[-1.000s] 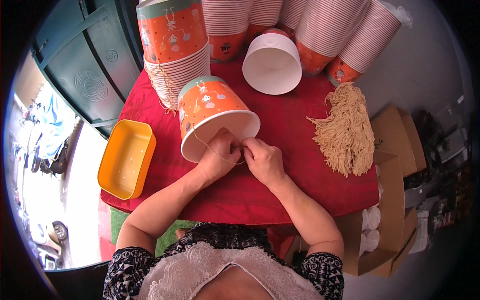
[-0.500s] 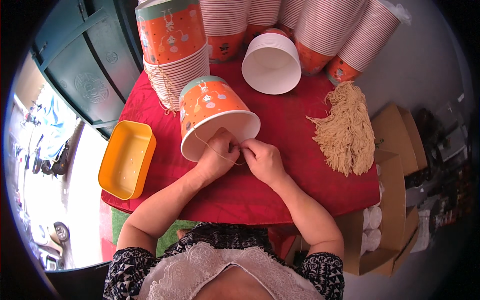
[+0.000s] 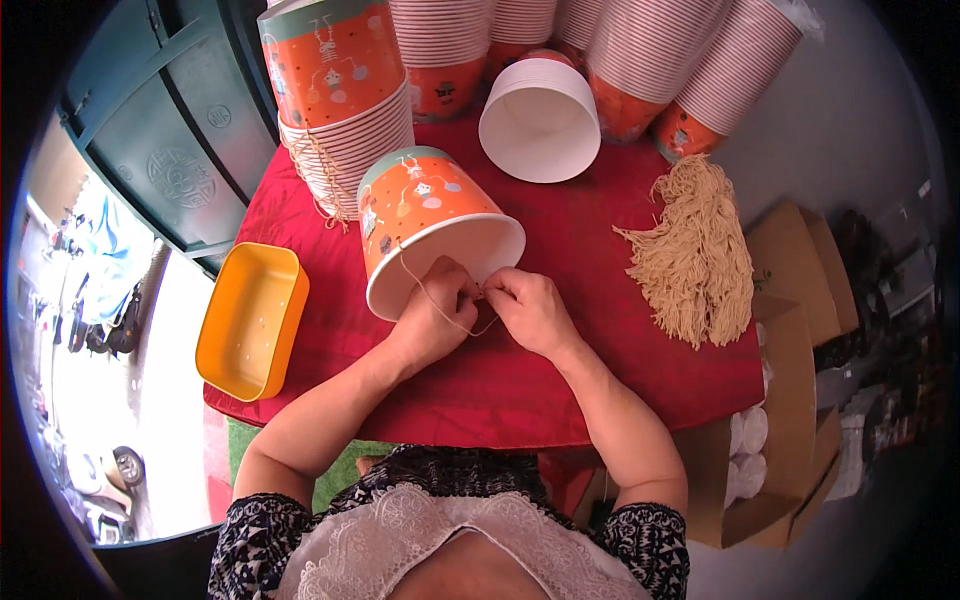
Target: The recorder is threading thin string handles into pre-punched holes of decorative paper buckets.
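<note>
An orange paper bucket with a green base band lies tipped on the red-covered table, its white mouth facing me. From its side near the rim, a thin tan cord loops over the back of my left hand. My left hand is at the bucket's mouth, fingers curled and pinched on the cord. Close beside it, my right hand pinches with thumb and forefinger, fingertips almost touching the left ones. The cord's loop hangs below both hands and runs up to the right one. Its end between the fingertips is too small to make out.
A yellow plastic tub sits at the table's left edge. Rightward lies a bundle of tan cords. Stacked buckets with cords hanging stand at back left. Another bucket lies on its side among more stacks. A cardboard box stands right.
My right hand has shifted slightly, and the cord loop beneath the hands looks a little wider. Both hands stay at the bucket's mouth. The whole view has moved a little.
</note>
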{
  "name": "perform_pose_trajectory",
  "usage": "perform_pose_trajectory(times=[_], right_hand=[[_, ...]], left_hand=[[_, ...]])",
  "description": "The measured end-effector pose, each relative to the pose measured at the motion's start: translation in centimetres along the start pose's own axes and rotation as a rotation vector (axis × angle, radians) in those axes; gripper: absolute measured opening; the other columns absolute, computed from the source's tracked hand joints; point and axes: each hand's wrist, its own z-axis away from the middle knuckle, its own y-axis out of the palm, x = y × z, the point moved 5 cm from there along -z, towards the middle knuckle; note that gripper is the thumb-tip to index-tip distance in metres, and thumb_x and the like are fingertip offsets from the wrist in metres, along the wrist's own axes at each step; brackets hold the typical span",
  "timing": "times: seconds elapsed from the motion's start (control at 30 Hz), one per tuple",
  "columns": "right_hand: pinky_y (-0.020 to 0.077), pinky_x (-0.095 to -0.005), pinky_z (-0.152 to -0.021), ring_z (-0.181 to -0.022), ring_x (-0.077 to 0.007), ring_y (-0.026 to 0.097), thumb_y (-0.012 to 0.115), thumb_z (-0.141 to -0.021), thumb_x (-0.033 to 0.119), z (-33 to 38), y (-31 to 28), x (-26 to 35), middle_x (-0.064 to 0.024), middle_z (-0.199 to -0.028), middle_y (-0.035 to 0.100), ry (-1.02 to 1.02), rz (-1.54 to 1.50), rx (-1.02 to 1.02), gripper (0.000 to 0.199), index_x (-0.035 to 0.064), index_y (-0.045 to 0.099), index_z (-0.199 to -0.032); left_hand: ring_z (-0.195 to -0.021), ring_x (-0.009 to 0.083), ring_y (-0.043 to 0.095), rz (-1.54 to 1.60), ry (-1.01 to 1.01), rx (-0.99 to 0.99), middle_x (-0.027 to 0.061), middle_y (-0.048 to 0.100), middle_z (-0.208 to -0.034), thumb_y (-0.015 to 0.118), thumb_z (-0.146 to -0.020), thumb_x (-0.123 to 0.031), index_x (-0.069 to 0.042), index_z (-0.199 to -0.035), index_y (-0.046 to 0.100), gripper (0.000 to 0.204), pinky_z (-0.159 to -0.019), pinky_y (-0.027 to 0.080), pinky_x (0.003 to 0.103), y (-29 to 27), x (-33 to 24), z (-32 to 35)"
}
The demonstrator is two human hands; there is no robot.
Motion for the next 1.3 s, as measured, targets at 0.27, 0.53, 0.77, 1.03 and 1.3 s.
perform_pose_trajectory(times=[0.27, 0.53, 0.77, 1.03, 1.3], right_hand=[[0.0508, -0.0321, -0.062, -0.068, -0.0172, 0.066, 0.061, -0.084, 0.007, 0.1, 0.0, -0.1, -0.0153, -0.076, 0.070, 0.033, -0.034, -0.035, 0.013, -0.0034, 0.067, -0.089], [0.0509, -0.0322, -0.061, -0.067, -0.0181, 0.066, 0.061, -0.083, 0.007, 0.0, 0.1, -0.2, -0.0158, -0.075, 0.069, 0.020, -0.022, -0.076, 0.012, -0.0038, 0.068, -0.086], [0.0532, -0.0419, -0.065, -0.076, -0.0346, 0.069, 0.063, -0.083, 0.013, 0.2, -0.2, -0.1, -0.0191, -0.080, 0.068, 0.016, -0.020, -0.071, 0.013, 0.0018, 0.068, -0.087], [0.0525, -0.0466, -0.064, -0.072, -0.0374, 0.067, 0.059, -0.085, 0.013, 0.8, -1.0, 0.6, -0.0178, -0.077, 0.067, -0.001, 0.170, -0.031, 0.012, 0.0036, 0.066, -0.087], [0.0533, -0.0489, -0.067, -0.075, -0.0380, 0.067, 0.058, -0.086, 0.013, 1.0, -1.0, 0.8, -0.0181, -0.079, 0.068, -0.007, 0.288, -0.004, 0.012, 0.0052, 0.066, -0.091]], left_hand=[[-0.089, 0.0343, 0.060, 0.054, -0.047, 0.026, 0.0174, 0.059, -0.093, 0.067, -0.072, -0.002, 0.003, -0.081, 0.063, 0.011, -0.077, 0.049, 0.041, 0.2, -0.3, 0.1], [-0.087, 0.0314, 0.061, 0.001, -0.011, -0.023, 0.0149, 0.061, -0.091, 0.066, -0.075, 0.001, 0.002, -0.084, 0.065, 0.009, -0.076, 0.049, 0.039, 0.6, -0.4, 0.1], [-0.079, 0.0308, 0.061, -0.022, 0.007, -0.051, 0.0151, 0.060, -0.083, 0.063, -0.076, 0.004, 0.002, -0.078, 0.060, 0.004, -0.070, 0.049, 0.038, 0.5, 0.2, -0.3], [-0.077, 0.0300, 0.060, 0.015, -0.024, -0.054, 0.0156, 0.060, -0.081, 0.060, -0.075, 0.005, 0.002, -0.074, 0.057, 0.005, -0.068, 0.048, 0.037, 0.2, 0.0, -0.3], [-0.076, 0.0315, 0.059, -0.052, -0.009, -0.099, 0.0164, 0.058, -0.081, 0.061, -0.073, 0.006, 0.002, -0.072, 0.055, 0.007, -0.067, 0.047, 0.039, 0.0, -0.5, -0.3]])
